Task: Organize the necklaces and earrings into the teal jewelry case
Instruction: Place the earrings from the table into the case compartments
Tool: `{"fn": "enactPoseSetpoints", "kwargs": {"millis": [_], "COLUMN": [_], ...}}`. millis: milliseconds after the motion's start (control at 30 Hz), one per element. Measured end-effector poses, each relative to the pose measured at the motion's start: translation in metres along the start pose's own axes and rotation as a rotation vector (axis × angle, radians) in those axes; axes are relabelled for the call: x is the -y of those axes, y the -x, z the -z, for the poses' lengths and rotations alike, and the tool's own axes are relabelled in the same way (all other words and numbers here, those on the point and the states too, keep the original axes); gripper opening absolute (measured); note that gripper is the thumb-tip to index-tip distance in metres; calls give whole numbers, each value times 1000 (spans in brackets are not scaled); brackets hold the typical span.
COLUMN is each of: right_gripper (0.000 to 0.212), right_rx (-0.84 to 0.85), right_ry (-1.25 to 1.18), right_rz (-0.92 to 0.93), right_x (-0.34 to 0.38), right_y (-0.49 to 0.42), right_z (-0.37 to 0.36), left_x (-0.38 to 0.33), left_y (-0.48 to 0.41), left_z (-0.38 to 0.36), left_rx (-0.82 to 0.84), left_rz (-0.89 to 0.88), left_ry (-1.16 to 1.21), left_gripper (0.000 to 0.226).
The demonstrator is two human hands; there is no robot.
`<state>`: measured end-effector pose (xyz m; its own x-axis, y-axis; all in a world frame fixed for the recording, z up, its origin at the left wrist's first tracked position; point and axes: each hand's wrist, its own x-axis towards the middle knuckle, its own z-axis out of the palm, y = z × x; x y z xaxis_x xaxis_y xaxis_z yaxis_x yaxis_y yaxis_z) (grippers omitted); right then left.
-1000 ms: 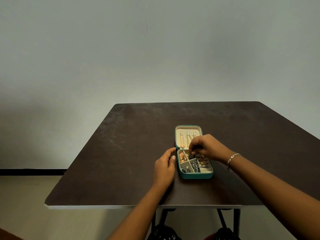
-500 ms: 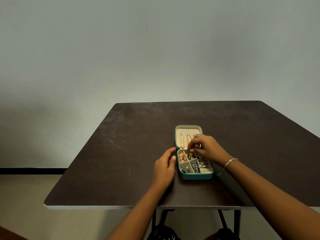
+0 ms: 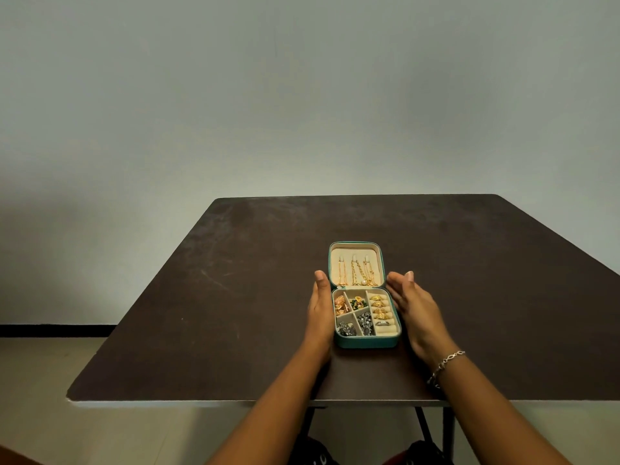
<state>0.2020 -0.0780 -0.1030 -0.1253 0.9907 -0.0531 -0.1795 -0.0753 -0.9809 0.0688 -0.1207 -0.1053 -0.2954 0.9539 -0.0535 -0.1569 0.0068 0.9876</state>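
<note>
Small teal rectangular jewelry case (image 3: 367,343), open flat on dark brown table (image 3: 235,297). Thin gold chain necklaces (image 3: 357,273) hung in cream lid. Gold and silver earrings (image 3: 342,305) sorted into base compartments.

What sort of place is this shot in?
Probably a bare indoor room, either a home or a recording setup; I cannot tell which. It has a plain pale wall, a dark table holding a teal jewelry case, and a pale floor with a black skirting strip.

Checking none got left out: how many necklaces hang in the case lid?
3, hanging in the lid of the teal jewelry case: left necklace, middle necklace, right necklace. The chains overlap, so another may be hidden.
</note>
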Motion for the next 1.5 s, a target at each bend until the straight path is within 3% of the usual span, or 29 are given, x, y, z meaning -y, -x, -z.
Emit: {"fn": "enactPoseSetpoints", "kwargs": {"millis": [167, 300, 400, 567, 767, 933, 1033, 1133, 1300, 1500], "right_gripper": [21, 50, 57, 60, 47, 14, 18, 37, 20, 35], "right_rx": [99, 247, 282, 266, 136, 129, 129, 122, 134, 138], "right_ry": [45, 101, 124, 174, 74, -17, -28, -52, -70, -81], "right_rz": [14, 17, 27, 26, 1, -33, -28, -48, -45, -36], "right_x": [0, -1, -2, -4, 1, 7, 6, 4, 5, 2], "right_y": [5, 7, 7, 6, 1, -1, -2, -4, -3, -2], "right_z": [5, 15, 16, 15, 13, 5, 4, 5, 8, 12], "left_x": [8, 10, 11, 12, 11, 18, 22, 25, 28, 25], "left_y": [-2, -1, -1, -1, -2, -6, -10, -13, -15, -14], "left_z": [-5, -8, -8, -8, -9, -9, -9, -9, -7, -7], "left_rx": [1, -5, -9, -6, -41, -96, -119, -124, -129, -155], "left_rz": [-12, -47, -51, -67, -68, -47, -63, -83, -84, -130], "left_ry": [-72, -111, -113, -129, -113, -139, -144, -149, -110, -99], "left_gripper": [53, 60, 53, 49, 39, 40, 42, 49, 57, 58]}}
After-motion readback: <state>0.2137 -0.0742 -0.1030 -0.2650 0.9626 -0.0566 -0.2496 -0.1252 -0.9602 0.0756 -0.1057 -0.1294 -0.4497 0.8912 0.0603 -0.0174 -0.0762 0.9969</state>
